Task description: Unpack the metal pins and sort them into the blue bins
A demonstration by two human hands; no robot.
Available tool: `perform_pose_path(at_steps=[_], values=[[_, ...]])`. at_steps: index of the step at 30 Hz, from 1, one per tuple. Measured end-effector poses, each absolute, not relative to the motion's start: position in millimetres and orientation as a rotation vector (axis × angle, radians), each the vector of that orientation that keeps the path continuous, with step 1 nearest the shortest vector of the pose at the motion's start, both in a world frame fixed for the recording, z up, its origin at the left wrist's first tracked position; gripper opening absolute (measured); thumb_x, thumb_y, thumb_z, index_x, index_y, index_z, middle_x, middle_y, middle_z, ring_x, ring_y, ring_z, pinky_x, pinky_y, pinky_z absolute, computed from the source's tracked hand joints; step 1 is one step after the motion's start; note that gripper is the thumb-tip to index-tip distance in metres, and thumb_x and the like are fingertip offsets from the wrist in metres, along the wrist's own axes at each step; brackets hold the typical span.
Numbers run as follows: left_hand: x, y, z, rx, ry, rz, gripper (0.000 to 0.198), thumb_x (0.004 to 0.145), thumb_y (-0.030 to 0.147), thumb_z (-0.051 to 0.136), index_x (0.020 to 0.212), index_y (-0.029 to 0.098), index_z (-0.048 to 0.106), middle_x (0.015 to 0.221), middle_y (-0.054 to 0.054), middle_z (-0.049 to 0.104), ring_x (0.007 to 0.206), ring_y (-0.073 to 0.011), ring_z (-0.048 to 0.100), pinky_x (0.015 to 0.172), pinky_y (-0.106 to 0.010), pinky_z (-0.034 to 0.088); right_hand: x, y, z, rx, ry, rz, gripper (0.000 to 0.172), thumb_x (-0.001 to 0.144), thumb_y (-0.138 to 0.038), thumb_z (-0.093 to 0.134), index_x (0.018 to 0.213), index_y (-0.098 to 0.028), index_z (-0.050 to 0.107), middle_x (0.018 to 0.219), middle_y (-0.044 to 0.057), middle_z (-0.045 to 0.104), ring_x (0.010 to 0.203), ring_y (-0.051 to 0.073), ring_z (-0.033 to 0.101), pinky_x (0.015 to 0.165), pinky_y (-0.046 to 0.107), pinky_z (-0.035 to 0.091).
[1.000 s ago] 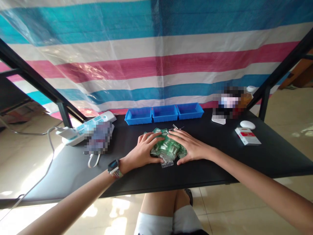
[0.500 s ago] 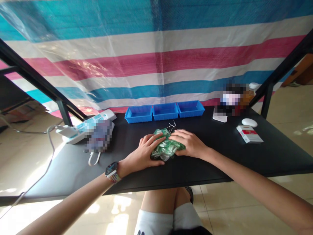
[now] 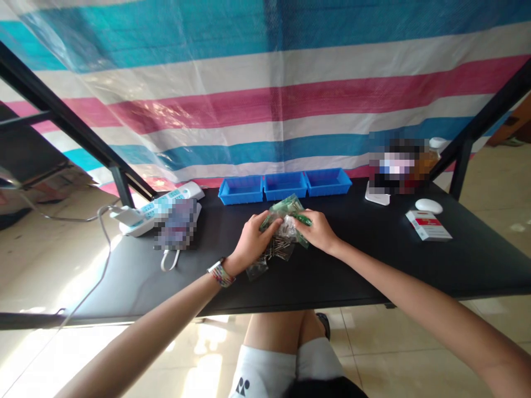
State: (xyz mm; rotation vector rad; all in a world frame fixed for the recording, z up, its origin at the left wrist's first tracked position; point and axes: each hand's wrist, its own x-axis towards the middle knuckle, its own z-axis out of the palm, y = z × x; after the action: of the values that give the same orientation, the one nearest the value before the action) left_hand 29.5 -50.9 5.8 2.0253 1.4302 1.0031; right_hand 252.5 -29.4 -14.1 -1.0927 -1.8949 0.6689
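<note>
A cluster of green-printed clear plastic bags [image 3: 288, 204] is gripped between my two hands above the middle of the black table. My left hand [image 3: 254, 235] closes on the left side, thumb over the top. The fingers of my right hand [image 3: 318, 231] pinch the green plastic on the right side. Below them, clear bags hold many thin metal pins [image 3: 282, 247] that look like rivets. Another clear bag corner [image 3: 257, 270] shows under my left wrist. My fingers hide part of the bags.
Three blue trays [image 3: 285, 187] stand in a row at the back. On the left are a power strip [image 3: 145, 213] and a blurred item with a white loop [image 3: 170, 260]. A red-white box [image 3: 428, 225], a white mouse-like object [image 3: 428, 206] and a bottle [image 3: 435, 152] are at the right.
My hands were spread over the heap and now grip the bags, tilted up and away from me. The bags' pin-filled undersides show. The loose pins behind the heap are now hidden.
</note>
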Motion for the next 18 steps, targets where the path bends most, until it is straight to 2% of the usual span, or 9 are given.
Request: perform_pose_path(at_steps=[6, 14, 18], values=[[31, -36, 19, 1.893, 1.328, 1.102, 0.043, 0.103, 0.057, 0.057, 0.094, 0.017, 0.068, 0.078, 0.001, 0.061, 0.072, -0.0136, 0.050, 0.067, -0.024, 0.040, 245, -18, -6, -1.072, -1.764, 0.765, 0.047, 0.095, -0.057, 0.063, 0.083, -0.013, 0.076, 0.083, 0.010, 0.080, 0.078, 0.027, 0.073, 0.068, 0.030, 0.048], [27, -36, 52, 1.963, 1.360, 1.193, 0.043, 0.103, 0.056, 0.058, 0.084, 0.018, 0.061, 0.071, 0.003, 0.053, 0.065, -0.0110, 0.043, 0.058, -0.022, 0.035, 236, -9, 21, -0.966, -1.721, 0.813, 0.047, 0.094, -0.059, 0.065, 0.079, -0.015, 0.073, 0.078, 0.007, 0.076, 0.081, 0.026, 0.069, 0.074, 0.031, 0.049], [18, -34, 63, 1.970, 1.391, 1.124, 0.045, 0.101, 0.057, 0.060, 0.078, 0.019, 0.055, 0.064, 0.005, 0.047, 0.059, -0.0103, 0.040, 0.054, -0.022, 0.031, 231, -4, 27, -0.964, -1.760, 0.862, 0.052, 0.094, -0.063, 0.064, 0.078, -0.015, 0.072, 0.077, 0.006, 0.074, 0.079, 0.024, 0.068, 0.070, 0.029, 0.047]])
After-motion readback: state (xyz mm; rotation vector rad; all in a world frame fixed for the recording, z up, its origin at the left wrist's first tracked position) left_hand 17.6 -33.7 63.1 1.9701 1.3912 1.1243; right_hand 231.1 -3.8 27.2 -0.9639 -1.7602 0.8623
